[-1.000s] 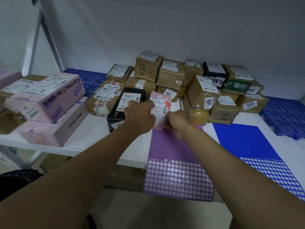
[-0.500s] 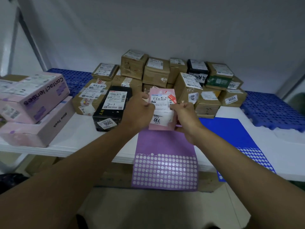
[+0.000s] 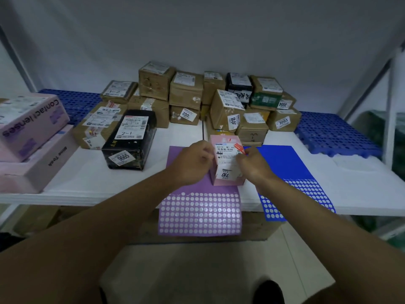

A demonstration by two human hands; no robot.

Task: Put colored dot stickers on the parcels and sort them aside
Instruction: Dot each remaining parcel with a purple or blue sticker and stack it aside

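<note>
A small pink parcel with a white shipping label stands on the purple dot-sticker sheet at the table's front. My left hand grips its left side. My right hand holds its right side, fingers at the label's upper right corner by a red tag. A blue dot-sticker sheet lies just to the right, partly under my right wrist. Both sheets hang over the table's front edge.
A black parcel marked 9665 lies left of the sheets. Several brown cardboard parcels are stacked at the back. Pink boxes are piled at far left. Blue perforated mats lie at the back corners of the white table.
Both hands drew the pink parcel toward me from beside the black parcel and set it upright on the purple sheet. The camera view shifted left and nearer.
</note>
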